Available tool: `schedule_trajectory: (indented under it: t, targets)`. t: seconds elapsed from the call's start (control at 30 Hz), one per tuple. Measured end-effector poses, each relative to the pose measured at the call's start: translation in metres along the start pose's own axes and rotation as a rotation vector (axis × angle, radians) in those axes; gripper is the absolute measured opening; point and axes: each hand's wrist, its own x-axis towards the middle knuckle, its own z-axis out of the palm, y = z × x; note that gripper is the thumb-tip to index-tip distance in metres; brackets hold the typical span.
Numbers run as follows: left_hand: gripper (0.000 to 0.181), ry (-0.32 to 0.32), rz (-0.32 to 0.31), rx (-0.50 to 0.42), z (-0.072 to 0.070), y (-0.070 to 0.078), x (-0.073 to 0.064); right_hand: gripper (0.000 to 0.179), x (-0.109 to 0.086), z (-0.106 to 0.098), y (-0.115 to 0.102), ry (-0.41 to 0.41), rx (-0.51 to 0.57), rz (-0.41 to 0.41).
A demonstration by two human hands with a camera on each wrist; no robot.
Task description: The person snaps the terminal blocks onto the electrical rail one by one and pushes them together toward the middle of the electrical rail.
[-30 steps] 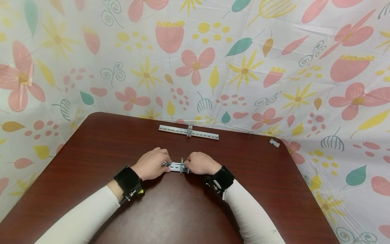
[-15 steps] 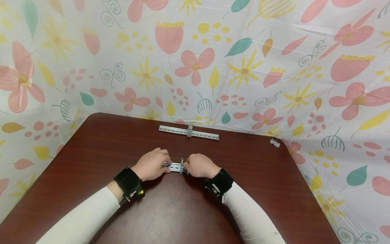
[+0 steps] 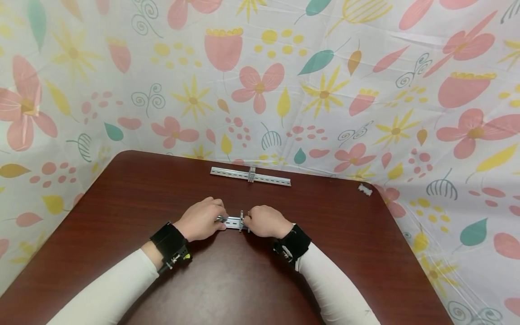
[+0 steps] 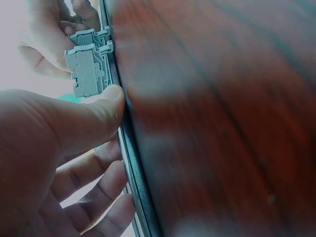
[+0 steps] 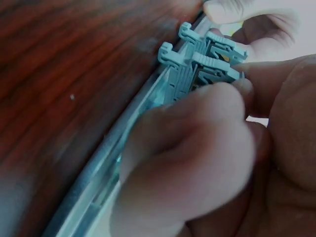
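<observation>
A slotted metal DIN rail point(image 3: 233, 222) lies along the middle of the table. My left hand point(image 3: 204, 219) grips its left part; in the left wrist view the thumb point(image 4: 111, 101) presses the edge and the fingers curl beneath. Two grey terminal blocks stand side by side across the rail: a left block point(image 4: 86, 71) and a right block point(image 5: 212, 69). With curled fingers, my right hand point(image 3: 268, 221) pinches the right block. In the head view this hand covers most of that block and the rail's right part.
Farther back on the brown table point(image 3: 162, 180) lies another DIN rail point(image 3: 270, 179) carrying grey blocks point(image 3: 252, 174) near its middle. A loose grey piece point(image 3: 364, 189) sits by the back right corner. A flower-patterned cloth point(image 3: 260, 90) hangs behind the table.
My right hand and wrist have shifted very slightly down and left over the second. The left hand keeps its hold on the rail, and the head view has drifted a little.
</observation>
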Motion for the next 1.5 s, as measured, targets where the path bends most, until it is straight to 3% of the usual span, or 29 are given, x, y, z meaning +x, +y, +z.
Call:
schedule_trajectory:
  t: [0.03, 0.23, 0.53, 0.77, 1.0, 1.27, 1.5]
  targets:
    - [0.015, 0.0, -0.001, -0.001, 0.0, 0.0, 0.0, 0.05, -0.006, -0.009, -0.011, -0.012, 0.018, 0.015]
    - [0.014, 0.003, -0.006, -0.001, 0.0, 0.0, -0.001, 0.049, -0.01, -0.01, -0.014, 0.013, -0.001, 0.025]
    - [0.014, 0.003, 0.005, 0.006, 0.001, -0.001, 0.0, 0.055, -0.017, -0.016, -0.022, 0.114, -0.079, 0.019]
    - [0.015, -0.006, 0.0, 0.003, 0.0, -0.001, 0.0, 0.054, -0.019, -0.023, -0.015, 0.155, 0.006, 0.049]
    - [0.016, -0.008, -0.003, 0.0, -0.001, 0.0, -0.001, 0.04, -0.014, -0.025, 0.008, 0.297, 0.015, 0.091]
    - [0.018, -0.009, -0.005, -0.003, 0.0, 0.0, -0.001, 0.028, -0.012, -0.035, 0.057, 0.444, -0.024, 0.225]
    - [0.016, -0.003, 0.002, 0.003, 0.0, -0.001, -0.002, 0.035, -0.02, -0.047, 0.095, 0.473, -0.06, 0.345]
